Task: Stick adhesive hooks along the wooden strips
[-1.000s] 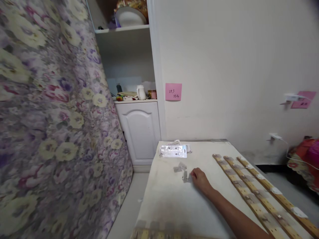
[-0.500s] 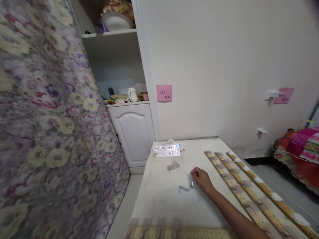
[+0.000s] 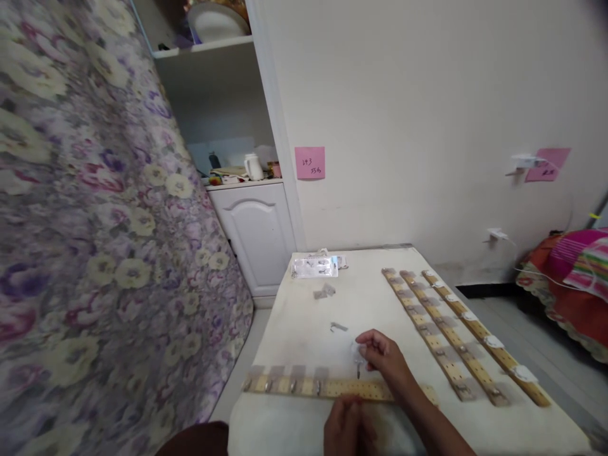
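Note:
My right hand [image 3: 384, 358] is pinched shut on a small clear hook piece [image 3: 358, 360] with a metal pin hanging down, just above a perforated wooden strip [image 3: 313, 386] that lies crosswise at the near edge of the white table [image 3: 375, 297]. My left hand [image 3: 346, 429] rests on the table below that strip, fingers curled and pressing near its edge. A loose metal hook [image 3: 338, 327] lies a little farther out. Beyond it sit small clear pieces [image 3: 323, 292] and a clear packet of hooks [image 3: 315, 267].
Three more wooden strips [image 3: 441, 335] with clear hooks lie diagonally on the table's right half. A flowered mattress [image 3: 95, 240] stands close on the left. A white cabinet [image 3: 256, 234] and wall with pink notes [image 3: 310, 163] are behind; colourful bedding [image 3: 574, 278] at right.
My right hand drew back from the table's middle toward the near strip, carrying the small hook piece. The left hand and the near strip came into view as the camera tilted down.

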`<state>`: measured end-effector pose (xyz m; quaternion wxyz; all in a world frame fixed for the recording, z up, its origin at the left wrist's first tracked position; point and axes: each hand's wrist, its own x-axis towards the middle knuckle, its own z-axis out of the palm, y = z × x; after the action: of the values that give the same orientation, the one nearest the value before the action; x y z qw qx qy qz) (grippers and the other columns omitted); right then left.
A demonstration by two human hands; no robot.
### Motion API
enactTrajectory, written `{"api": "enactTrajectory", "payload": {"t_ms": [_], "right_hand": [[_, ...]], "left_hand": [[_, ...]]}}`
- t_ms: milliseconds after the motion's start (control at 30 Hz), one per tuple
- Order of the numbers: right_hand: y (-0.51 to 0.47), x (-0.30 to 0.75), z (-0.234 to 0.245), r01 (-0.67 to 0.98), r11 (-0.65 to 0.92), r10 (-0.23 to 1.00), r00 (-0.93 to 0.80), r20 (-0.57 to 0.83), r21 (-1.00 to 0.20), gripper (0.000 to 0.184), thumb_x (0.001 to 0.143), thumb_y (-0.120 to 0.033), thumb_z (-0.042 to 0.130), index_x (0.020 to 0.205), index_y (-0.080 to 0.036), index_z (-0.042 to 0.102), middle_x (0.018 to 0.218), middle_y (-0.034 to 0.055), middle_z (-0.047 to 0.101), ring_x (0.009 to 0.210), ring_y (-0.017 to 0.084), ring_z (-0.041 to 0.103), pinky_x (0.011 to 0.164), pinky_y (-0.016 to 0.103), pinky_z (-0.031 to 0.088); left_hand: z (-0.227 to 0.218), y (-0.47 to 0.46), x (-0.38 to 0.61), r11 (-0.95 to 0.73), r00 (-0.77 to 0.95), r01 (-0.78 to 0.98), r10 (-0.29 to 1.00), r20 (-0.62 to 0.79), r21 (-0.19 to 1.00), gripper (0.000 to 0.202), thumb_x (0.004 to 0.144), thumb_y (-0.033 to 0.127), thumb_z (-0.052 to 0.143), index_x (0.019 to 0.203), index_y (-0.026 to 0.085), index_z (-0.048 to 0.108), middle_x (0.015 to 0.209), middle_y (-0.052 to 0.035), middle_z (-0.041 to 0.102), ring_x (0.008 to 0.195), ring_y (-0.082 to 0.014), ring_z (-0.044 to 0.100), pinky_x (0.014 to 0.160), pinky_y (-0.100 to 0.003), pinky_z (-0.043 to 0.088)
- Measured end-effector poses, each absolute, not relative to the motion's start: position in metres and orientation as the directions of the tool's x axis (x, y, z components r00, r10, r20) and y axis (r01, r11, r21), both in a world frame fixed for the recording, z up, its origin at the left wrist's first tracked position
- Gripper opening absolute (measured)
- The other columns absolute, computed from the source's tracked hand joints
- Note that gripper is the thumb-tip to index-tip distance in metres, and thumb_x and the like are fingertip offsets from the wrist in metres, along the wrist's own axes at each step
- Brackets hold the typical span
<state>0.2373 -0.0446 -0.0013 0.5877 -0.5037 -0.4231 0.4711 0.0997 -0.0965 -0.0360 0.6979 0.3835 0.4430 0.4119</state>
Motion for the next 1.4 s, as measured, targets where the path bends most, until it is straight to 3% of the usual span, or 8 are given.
{"api": "enactTrajectory", "payload": {"t_ms": [200, 400, 667, 867, 1400], "right_hand": [[-0.066, 0.234, -0.016, -0.090, 0.008, 0.992, 0.125, -0.003, -0.996, 0.022, 0.067, -0.035, 0.061, 0.081, -0.018, 0.058, 0.057, -0.0065, 0.047, 0.045, 0.007, 0.043, 0.044, 0.021, 0.039], [-0.073, 0.229, -0.025, 0.055, -0.015, 0.994, 0.113, -0.008, -0.998, 0.016, 0.070, -0.030, 0.055, 0.081, -0.018, 0.058, 0.059, -0.0042, 0.052, 0.047, 0.010, 0.048, 0.047, 0.022, 0.039], [-0.059, 0.216, -0.027, 0.347, 0.046, 0.991, 0.099, 0.085, -0.937, 0.017, 0.069, -0.024, 0.048, 0.080, -0.019, 0.061, 0.071, 0.0009, 0.064, 0.063, 0.015, 0.057, 0.059, 0.025, 0.043], [-0.052, 0.212, -0.037, 0.505, 0.054, 0.990, 0.087, 0.113, -0.861, 0.019, 0.070, -0.020, 0.047, 0.081, -0.021, 0.061, 0.070, 0.0006, 0.064, 0.065, 0.016, 0.058, 0.063, 0.026, 0.043], [-0.044, 0.210, -0.050, 0.543, 0.094, 0.988, 0.055, 0.147, -0.835, 0.019, 0.074, -0.019, 0.045, 0.085, -0.021, 0.061, 0.079, 0.0022, 0.065, 0.072, 0.017, 0.059, 0.067, 0.026, 0.043]], "left_hand": [[-0.033, -0.100, 0.109, 0.411, 0.255, -0.402, 0.908, -0.332, 0.818, 0.042, 0.060, 0.054, 0.068, 0.076, 0.019, 0.049, 0.053, 0.0057, 0.060, 0.030, -0.0067, 0.045, 0.032, -0.018, 0.024], [-0.043, -0.105, 0.103, 0.451, 0.216, -0.490, 0.892, -0.397, 0.746, 0.041, 0.055, 0.045, 0.074, 0.072, 0.018, 0.049, 0.053, 0.0050, 0.060, 0.029, -0.0051, 0.044, 0.032, -0.017, 0.024], [-0.048, -0.101, 0.094, 0.439, 0.131, -0.485, 0.892, -0.433, 0.756, 0.040, 0.058, 0.047, 0.072, 0.069, 0.017, 0.049, 0.054, 0.0038, 0.061, 0.031, -0.0053, 0.046, 0.034, -0.017, 0.027], [-0.044, -0.098, 0.095, 0.467, 0.033, -0.487, 0.854, -0.519, 0.738, 0.040, 0.056, 0.049, 0.069, 0.065, 0.019, 0.045, 0.050, 0.0039, 0.058, 0.033, -0.0061, 0.046, 0.035, -0.018, 0.028], [-0.042, -0.090, 0.101, 0.503, -0.076, -0.422, 0.810, -0.582, 0.754, 0.027, 0.063, 0.042, 0.059, 0.067, 0.020, 0.044, 0.045, 0.0051, 0.054, 0.031, -0.0073, 0.044, 0.035, -0.019, 0.023]]}}
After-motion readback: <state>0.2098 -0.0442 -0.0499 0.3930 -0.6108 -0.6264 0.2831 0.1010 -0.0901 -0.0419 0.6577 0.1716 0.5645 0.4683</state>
